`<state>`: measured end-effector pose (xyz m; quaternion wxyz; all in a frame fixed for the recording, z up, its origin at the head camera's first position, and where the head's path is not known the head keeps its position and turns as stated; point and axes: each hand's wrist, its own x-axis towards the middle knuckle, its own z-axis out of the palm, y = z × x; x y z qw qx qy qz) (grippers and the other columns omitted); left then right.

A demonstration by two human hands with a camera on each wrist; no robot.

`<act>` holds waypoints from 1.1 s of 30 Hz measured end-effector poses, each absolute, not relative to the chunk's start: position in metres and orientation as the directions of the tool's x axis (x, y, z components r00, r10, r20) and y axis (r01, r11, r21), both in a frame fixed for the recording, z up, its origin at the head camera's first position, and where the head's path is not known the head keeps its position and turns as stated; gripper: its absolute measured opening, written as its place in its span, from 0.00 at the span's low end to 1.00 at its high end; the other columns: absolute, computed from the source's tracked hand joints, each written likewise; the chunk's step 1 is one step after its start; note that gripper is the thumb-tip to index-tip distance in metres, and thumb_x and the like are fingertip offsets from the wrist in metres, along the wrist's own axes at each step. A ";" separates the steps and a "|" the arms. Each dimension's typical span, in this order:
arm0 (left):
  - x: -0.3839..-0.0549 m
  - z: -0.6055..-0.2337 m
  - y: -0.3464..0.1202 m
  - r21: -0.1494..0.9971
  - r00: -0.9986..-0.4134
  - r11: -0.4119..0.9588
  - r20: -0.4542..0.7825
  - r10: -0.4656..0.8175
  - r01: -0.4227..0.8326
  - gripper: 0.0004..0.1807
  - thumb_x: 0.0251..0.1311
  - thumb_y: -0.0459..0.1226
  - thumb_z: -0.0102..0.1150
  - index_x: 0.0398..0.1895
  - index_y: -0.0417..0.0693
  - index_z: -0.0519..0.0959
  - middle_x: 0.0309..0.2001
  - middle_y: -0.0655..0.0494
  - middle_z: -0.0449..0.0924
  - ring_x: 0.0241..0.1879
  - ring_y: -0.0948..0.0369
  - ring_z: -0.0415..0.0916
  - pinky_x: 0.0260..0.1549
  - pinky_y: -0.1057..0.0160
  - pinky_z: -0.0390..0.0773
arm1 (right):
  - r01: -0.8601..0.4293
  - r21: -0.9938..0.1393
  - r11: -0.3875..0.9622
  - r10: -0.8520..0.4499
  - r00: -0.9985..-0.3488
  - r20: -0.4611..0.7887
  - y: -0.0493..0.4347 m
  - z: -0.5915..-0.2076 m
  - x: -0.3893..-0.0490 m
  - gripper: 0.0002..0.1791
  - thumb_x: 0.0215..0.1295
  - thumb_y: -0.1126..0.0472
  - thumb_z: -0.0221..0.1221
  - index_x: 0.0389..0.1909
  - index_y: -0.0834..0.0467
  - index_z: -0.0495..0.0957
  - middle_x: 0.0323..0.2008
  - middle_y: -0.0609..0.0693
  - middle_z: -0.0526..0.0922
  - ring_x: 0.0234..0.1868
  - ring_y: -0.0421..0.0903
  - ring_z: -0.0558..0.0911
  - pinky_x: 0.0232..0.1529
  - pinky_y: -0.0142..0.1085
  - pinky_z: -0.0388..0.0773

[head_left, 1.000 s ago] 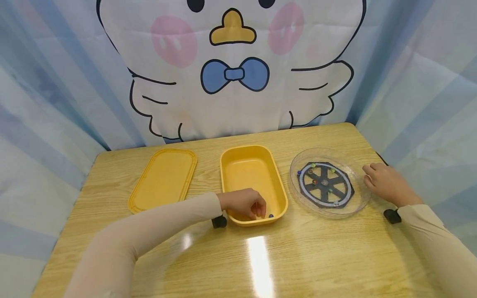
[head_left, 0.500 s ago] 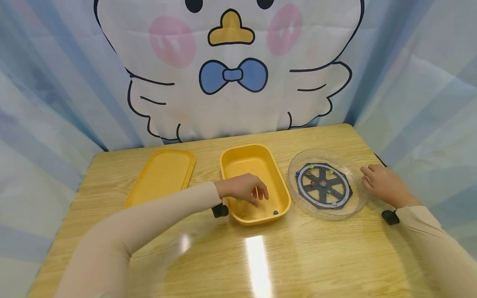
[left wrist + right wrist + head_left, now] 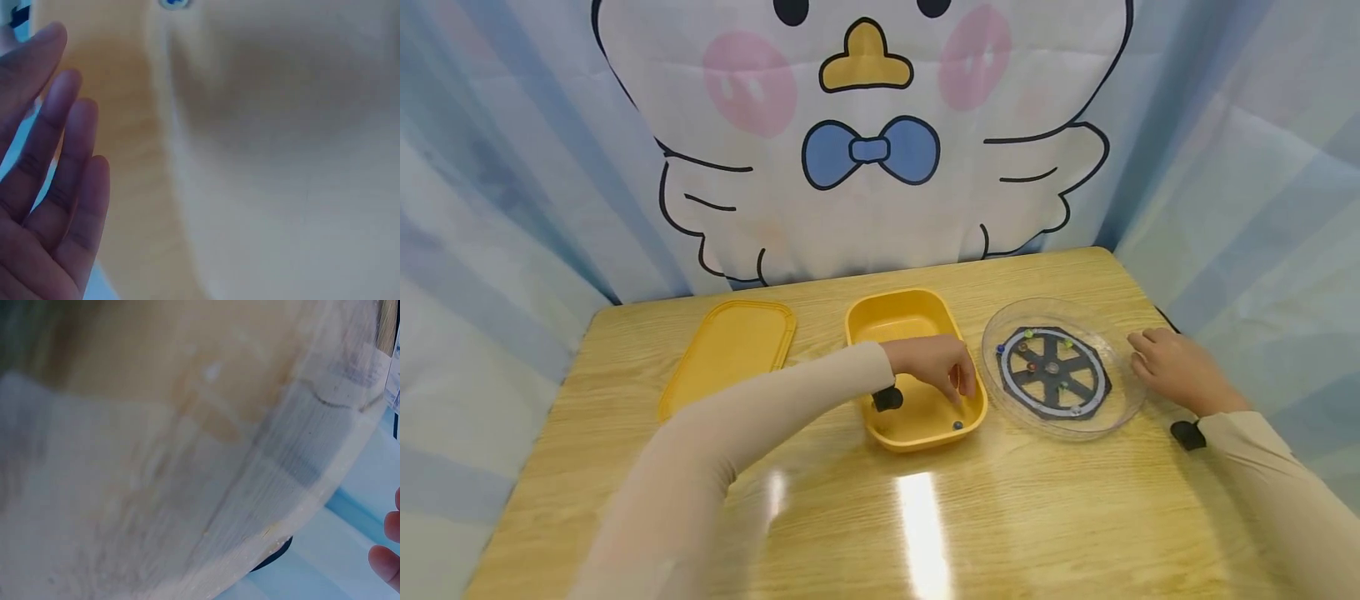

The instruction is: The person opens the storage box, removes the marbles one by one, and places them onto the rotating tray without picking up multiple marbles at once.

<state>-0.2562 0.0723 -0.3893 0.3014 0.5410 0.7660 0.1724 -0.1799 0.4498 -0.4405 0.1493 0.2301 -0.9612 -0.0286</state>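
Note:
My left hand (image 3: 936, 364) reaches over the right side of a yellow plastic tub (image 3: 880, 442). In the left wrist view its fingers (image 3: 75, 137) are fairly straight and I see nothing held in them. A small blue marble (image 3: 957, 425) lies on the tub floor by the near right corner, just below the fingertips and apart from them. My right hand (image 3: 1180, 371) lies at the right rim of a round clear dish (image 3: 1093, 433), fingers loosely bent; whether they touch the rim is unclear. Inside the dish is a dark spoked wheel-like piece (image 3: 1055, 368) with several small marbles on and around it.
A flat yellow lid (image 3: 730, 346) lies on the wooden table (image 3: 820, 517) left of the tub. Behind the table hangs a curtain (image 3: 872, 217) with a cartoon bird, and striped curtain stands at both sides.
My left hand has lifted from beside the marble and shifted right across the tub. The tub and marble sit slightly further right. The right hand stays at the dish.

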 end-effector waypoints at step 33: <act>-0.247 -0.435 0.062 0.628 -0.132 0.343 -0.358 0.924 0.698 0.06 0.45 0.27 0.70 0.28 0.42 0.87 0.31 0.50 0.86 0.26 0.73 0.73 0.29 0.78 0.74 | -0.449 0.127 0.885 -0.464 -0.821 0.332 0.451 -0.446 -0.183 0.07 0.53 0.70 0.58 0.26 0.61 0.69 0.18 0.50 0.66 0.18 0.41 0.63 0.20 0.37 0.62</act>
